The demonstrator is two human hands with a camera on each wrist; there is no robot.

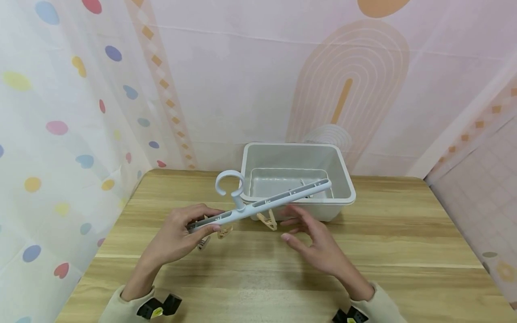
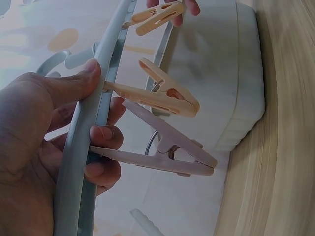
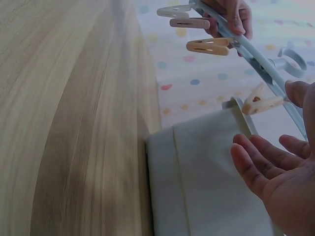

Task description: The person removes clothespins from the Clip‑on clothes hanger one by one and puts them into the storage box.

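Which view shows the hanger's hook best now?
The head view: the hook stands unobstructed, its curve plain. In the left wrist view, the left hand hides part of it; the right wrist view shows it near the right edge.

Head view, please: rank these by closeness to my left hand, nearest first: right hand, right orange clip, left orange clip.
1. Left orange clip: right beside the left hand.
2. Right orange clip: farther along the hanger, before the bin.
3. Right hand: farthest right.
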